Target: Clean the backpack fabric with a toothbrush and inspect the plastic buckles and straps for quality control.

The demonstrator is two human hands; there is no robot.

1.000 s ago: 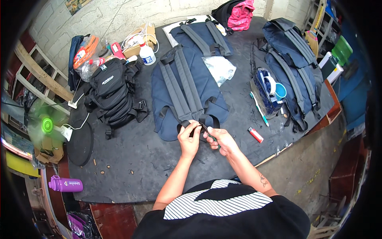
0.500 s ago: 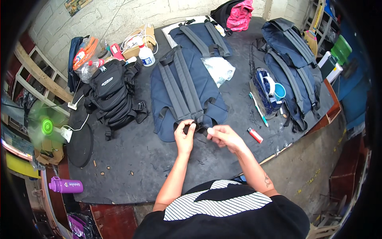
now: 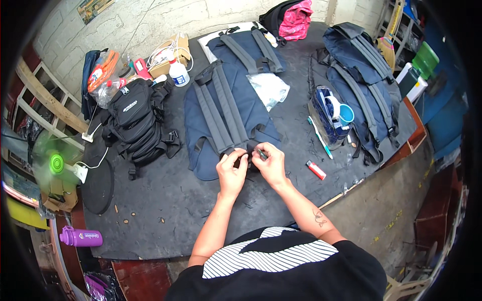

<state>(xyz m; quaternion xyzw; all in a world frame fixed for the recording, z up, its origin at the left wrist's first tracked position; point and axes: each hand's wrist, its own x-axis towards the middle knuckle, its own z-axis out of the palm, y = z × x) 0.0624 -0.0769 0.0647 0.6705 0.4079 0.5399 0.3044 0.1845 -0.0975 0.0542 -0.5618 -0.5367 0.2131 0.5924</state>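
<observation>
A navy blue backpack (image 3: pixel 201 118) lies on the table with its two grey padded shoulder straps (image 3: pixel 229 103) facing up. At the lower end of those straps, my left hand (image 3: pixel 232 173) pinches a piece of black webbing strap between thumb and fingers. Just beside it, my right hand (image 3: pixel 269 165) is closed too, its fingertips on the black strap near a small dark piece whose kind I cannot make out. The two hands almost meet, and the fingers hide most of what lies between them.
On the dark table (image 3: pixel 165 200), a black bag (image 3: pixel 135 125) lies left; a spray bottle (image 3: pixel 177 72) stands behind it. To the right are a toothbrush (image 3: pixel 320 138), red lighter (image 3: pixel 316 170), clear-sided case (image 3: pixel 326 118) and more navy backpacks (image 3: pixel 361 90). A purple bottle (image 3: pixel 81 237) sits near left.
My right hand has come in from the right, closer to my left hand, and turned more upright. The left hand keeps its pinch. The whole view has shifted slightly.
</observation>
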